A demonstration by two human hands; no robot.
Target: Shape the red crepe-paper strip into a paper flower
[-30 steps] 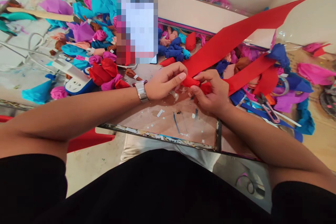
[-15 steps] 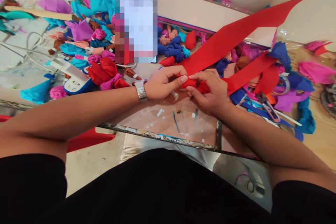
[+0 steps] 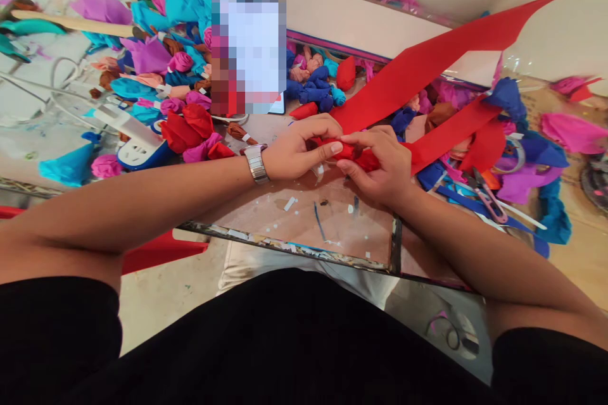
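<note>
My left hand (image 3: 299, 152) and my right hand (image 3: 380, 161) meet over the glass table (image 3: 304, 221), both pinched on the rolled end of a long red fabric strip (image 3: 427, 63). The roll sits between my fingertips at the centre. One free tail of the strip rises to the upper right, another runs right over the pile. A metal watch (image 3: 255, 163) is on my left wrist.
Rolled fabric buds in red, pink, blue and teal (image 3: 190, 126) lie heaped at the left and back. A white power strip (image 3: 128, 136) sits at the left. Small snips (image 3: 484, 193) and blue fabric scraps (image 3: 546, 215) lie at the right. A blurred rectangle (image 3: 247, 47) stands behind.
My fingers have closed tighter round the red roll, with my left fingers curled further over it. The strip's free tail has barely shifted.
</note>
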